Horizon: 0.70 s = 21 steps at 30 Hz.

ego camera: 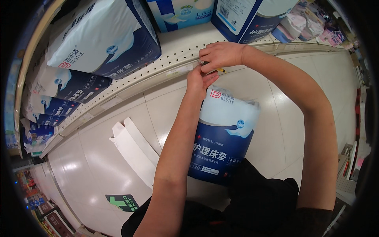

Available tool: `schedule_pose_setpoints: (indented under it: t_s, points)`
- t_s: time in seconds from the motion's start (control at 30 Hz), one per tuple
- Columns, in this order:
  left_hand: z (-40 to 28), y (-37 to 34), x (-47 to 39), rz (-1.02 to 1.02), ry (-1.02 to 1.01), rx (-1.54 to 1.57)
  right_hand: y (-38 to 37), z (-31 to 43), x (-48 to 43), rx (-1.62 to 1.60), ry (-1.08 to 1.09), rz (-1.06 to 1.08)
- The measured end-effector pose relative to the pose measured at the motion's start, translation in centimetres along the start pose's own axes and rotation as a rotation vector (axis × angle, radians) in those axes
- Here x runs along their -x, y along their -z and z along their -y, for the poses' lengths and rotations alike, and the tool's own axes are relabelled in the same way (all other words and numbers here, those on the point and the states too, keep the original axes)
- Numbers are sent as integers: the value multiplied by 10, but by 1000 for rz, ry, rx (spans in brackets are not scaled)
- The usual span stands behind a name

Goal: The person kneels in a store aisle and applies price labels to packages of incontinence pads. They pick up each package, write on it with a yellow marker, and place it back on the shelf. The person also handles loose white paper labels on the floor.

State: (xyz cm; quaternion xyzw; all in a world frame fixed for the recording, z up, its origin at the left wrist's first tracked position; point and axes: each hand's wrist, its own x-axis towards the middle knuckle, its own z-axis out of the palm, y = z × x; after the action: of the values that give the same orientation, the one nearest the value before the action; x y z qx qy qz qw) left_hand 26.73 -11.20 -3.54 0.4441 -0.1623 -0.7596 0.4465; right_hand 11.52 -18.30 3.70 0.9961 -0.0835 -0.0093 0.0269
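My right hand (222,55) is at the front edge of a perforated metal shelf (183,49), bent around a slim tool (221,70) with a grey tip and a yellow-and-black end. Its exact kind is not clear. Just below, my left hand (199,77) meets the right at the shelf's price-label strip (177,70). Some left fingers are spread; its thumb side is hidden, so I cannot tell whether it grips anything. A blue-and-white Bestle plastic-wrapped pack of bed pads (222,142) stands on the floor between my forearms, touched by neither hand.
Large packs of bed pads (103,38) line the shelf, with another pack (237,20) at the right. A long folded white cardboard piece (134,151) lies on the tiled floor (97,166). Near it is a green exit floor sign (123,203). Further shelving (47,204) runs along the lower left.
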Motion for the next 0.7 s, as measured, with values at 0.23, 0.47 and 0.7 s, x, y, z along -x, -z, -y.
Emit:
schedule_pose_setpoints:
  t_s: [0.23, 0.47, 0.7]
  points:
    - [2, 0, 1, -6, -24, -21, -3, -9, 2, 83, 105, 76]
    - [1, 0, 0, 4, -16, -20, -10, 0, 0, 31, -25, 13]
    - [4, -1, 1, -5, -33, 35, 6, 13, -19, -37, -339, -155]
